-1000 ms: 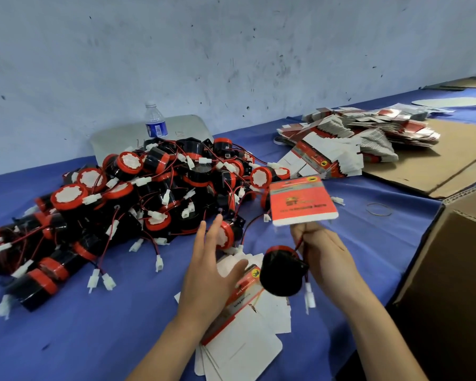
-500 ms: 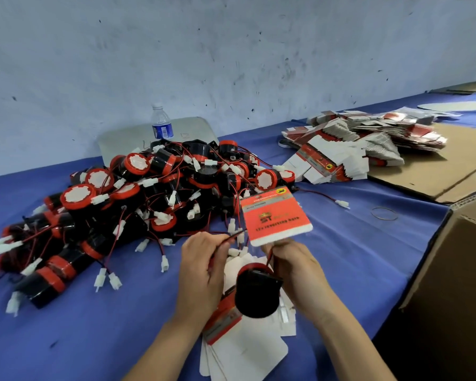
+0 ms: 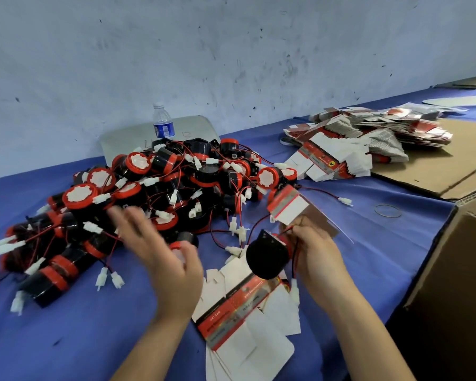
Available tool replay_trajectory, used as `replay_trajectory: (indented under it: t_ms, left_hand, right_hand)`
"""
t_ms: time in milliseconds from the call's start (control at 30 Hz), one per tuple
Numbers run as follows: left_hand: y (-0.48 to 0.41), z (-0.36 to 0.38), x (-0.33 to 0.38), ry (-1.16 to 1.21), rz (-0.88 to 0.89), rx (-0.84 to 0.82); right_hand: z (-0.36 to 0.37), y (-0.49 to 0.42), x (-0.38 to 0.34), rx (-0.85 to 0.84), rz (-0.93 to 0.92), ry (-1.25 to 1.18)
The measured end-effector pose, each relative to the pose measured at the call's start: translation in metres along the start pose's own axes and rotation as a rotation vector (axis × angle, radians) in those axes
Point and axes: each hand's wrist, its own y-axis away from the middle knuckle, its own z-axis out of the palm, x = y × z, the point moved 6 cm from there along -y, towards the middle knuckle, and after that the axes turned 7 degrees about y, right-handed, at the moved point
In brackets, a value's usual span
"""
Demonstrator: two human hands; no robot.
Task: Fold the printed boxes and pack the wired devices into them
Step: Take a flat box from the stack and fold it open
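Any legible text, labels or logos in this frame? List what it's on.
None can be read.
Flat printed boxes under the hands: white lettering on the red band, too blurred.
Box held in the right hand: print blurred.
Fanned box stack: yellow round logo and small print, too small.
Water bottle: blue label, unreadable.
Grey board behind the bottle: faint marks, illegible.

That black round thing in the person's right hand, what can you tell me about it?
The wired device is a black, drum-shaped piece, apparently plastic, with a red rim showing at its far end. Thin red and black wires run from it, one ending in a white connector that hangs below the hand. The right hand holds it above the blue table, together with a partly folded printed box. Its dark end faces the camera, above flat box blanks.
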Motion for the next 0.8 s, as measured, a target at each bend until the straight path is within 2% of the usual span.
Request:
replay_trajectory:
  t_ms: [33,67,100,167,200,367,567,667,733,800]
  left_hand:
    - [0.003,0.01,0.014,-0.025,0.198,-0.149]
    - [0.01,0.022,0.023,-0.012,0.324,-0.305]
    - [0.017,0.032,0.028,0.034,0.339,-0.448]
    - [0.028,0.045,0.026,0.141,0.183,-0.67]
    - [0.032,0.047,0.024,0.172,0.109,-0.725]
    - [0.036,0.047,0.019,0.22,0.03,-0.778]
    - [0.045,0.053,0.019,0.257,-0.049,-0.809]
    - [0.043,0.054,0.014,0.22,-0.091,-0.76]
    - [0.04,0.052,0.01,0.193,-0.097,-0.69]
    - [0.039,0.052,0.003,0.185,-0.132,-0.649]
  right_hand:
    - [0.003,0.003,-0.003,-0.091,-0.003,0.041]
    - [0.006,0.006,-0.004,-0.183,0.016,0.076]
    - [0.008,0.009,-0.006,-0.249,0.036,0.134]
    - [0.004,0.012,-0.008,-0.275,0.063,0.282]
    - [0.0,0.012,-0.009,-0.271,0.059,0.35]
    - [-0.01,0.017,-0.015,-0.306,0.08,0.437]
    - [-0.001,0.021,-0.021,-0.338,-0.05,0.569]
    - [0.006,0.023,-0.023,-0.355,-0.083,0.633]
    - [0.01,0.027,-0.024,-0.402,-0.059,0.596]
    - [0.009,0.029,-0.028,-0.427,-0.037,0.455]
